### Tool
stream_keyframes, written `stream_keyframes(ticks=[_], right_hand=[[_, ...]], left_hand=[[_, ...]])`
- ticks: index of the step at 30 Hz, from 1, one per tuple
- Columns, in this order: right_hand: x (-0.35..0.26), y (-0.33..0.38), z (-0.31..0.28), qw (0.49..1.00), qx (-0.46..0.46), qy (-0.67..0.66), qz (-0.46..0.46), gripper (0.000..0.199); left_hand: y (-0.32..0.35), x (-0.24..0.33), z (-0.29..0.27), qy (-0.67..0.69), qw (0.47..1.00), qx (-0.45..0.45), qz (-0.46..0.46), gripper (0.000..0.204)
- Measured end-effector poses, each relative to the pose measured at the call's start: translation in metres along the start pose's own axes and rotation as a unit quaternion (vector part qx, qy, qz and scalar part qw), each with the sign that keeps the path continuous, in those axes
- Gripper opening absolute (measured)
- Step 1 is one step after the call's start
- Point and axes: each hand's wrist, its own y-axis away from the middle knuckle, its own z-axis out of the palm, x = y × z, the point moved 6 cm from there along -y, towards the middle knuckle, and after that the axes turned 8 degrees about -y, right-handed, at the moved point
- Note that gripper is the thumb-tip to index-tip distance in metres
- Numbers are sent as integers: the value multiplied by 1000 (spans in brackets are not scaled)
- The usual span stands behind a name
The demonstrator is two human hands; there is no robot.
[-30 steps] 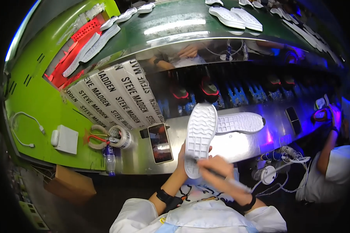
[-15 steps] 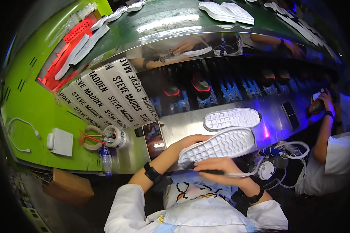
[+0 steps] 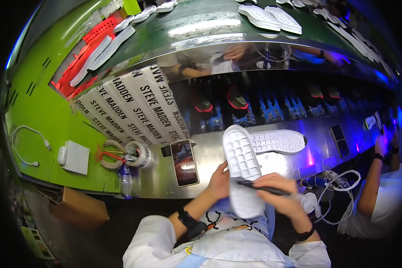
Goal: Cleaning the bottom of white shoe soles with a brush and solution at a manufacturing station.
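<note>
A white shoe sole (image 3: pixel 243 156) stands lengthwise in front of me, its gridded side facing up. My left hand (image 3: pixel 219 182) grips its left edge, with the fingers partly hidden behind it. My right hand (image 3: pixel 279 192) is closed round a slim black brush (image 3: pixel 268 190), whose dark tip lies across the middle of the sole. Whether the tip touches the surface I cannot tell. A second white sole (image 3: pixel 279 141) lies on the metal bench just behind, partly covered by the held one.
A phone (image 3: pixel 184 163) and tape rolls (image 3: pixel 138 155) lie left of my hands, before a printed box (image 3: pixel 131 107). Coiled tubing (image 3: pixel 339 192) sits at right, near a co-worker's arm (image 3: pixel 370 185). More white soles (image 3: pixel 270 18) rest on the green conveyor (image 3: pixel 201 27) beyond.
The held sole has turned from slanting to nearly upright, and my left hand has shifted to its left side. My right hand has moved right and the brush now crosses the sole's middle.
</note>
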Motion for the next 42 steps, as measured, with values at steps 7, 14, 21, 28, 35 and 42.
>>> stream_keyframes(ticks=[7, 14, 21, 28, 35, 42], right_hand=[[-6, -17, 29, 967, 148, 180, -104, 23], [-6, -15, 53, 975, 60, 170, -127, 21], [32, -2, 58, 967, 24, -202, 151, 24], [30, -4, 49, 959, 45, -233, 155, 17], [2, -7, 43, 992, -61, -104, 33, 12], [-32, -11, 38, 991, -80, 2, -109, 6]], left_hand=[[23, -15, -21, 87, 995, -14, 45, 59], [23, 14, -9, 106, 984, 18, 142, 67], [4, 35, 12, 51, 995, -58, 65, 67], [-1, 49, 24, -10, 999, -47, 21, 72], [-6, 42, 30, -23, 993, -37, -109, 63], [-12, 29, 43, -96, 964, 47, -242, 43]])
